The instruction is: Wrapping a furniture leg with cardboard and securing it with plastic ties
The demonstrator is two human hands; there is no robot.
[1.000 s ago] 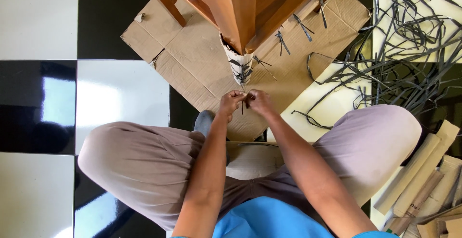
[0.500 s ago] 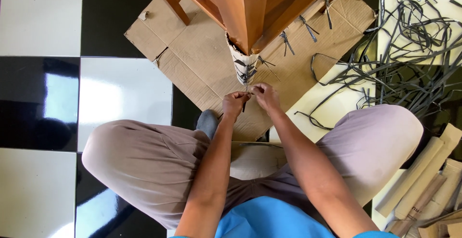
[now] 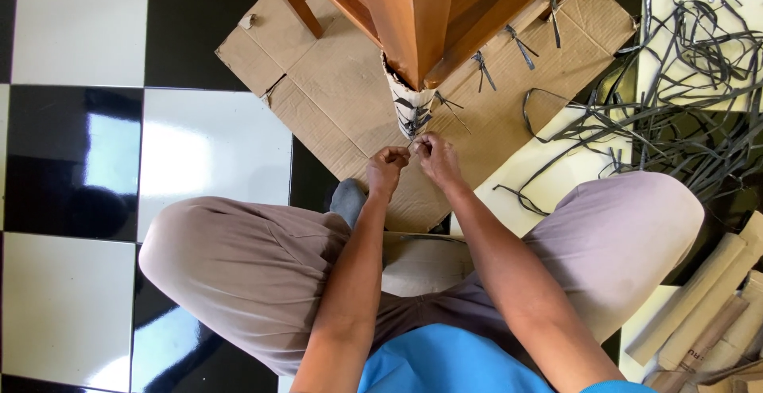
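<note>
Both our hands, left hand point(image 3: 387, 164) and right hand point(image 3: 433, 154), pinch a thin dark strap point(image 3: 410, 145) between closed fingers, pulling it taut at the foot of the paper-wrapped wooden leg point(image 3: 409, 107) standing on flattened cardboard point(image 3: 334, 83)

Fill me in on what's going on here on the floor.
A person sits cross-legged on a black-and-white tiled floor, facing a wooden furniture leg whose foot is wrapped in cardboard bound with dark strips. Both the left hand and right hand are pinched together on a thin dark strip right at the wrapped foot. A flattened cardboard sheet lies underneath, a tangle of loose dark strips lies to the right, and rolled cardboard pieces lie by the right knee.
</note>
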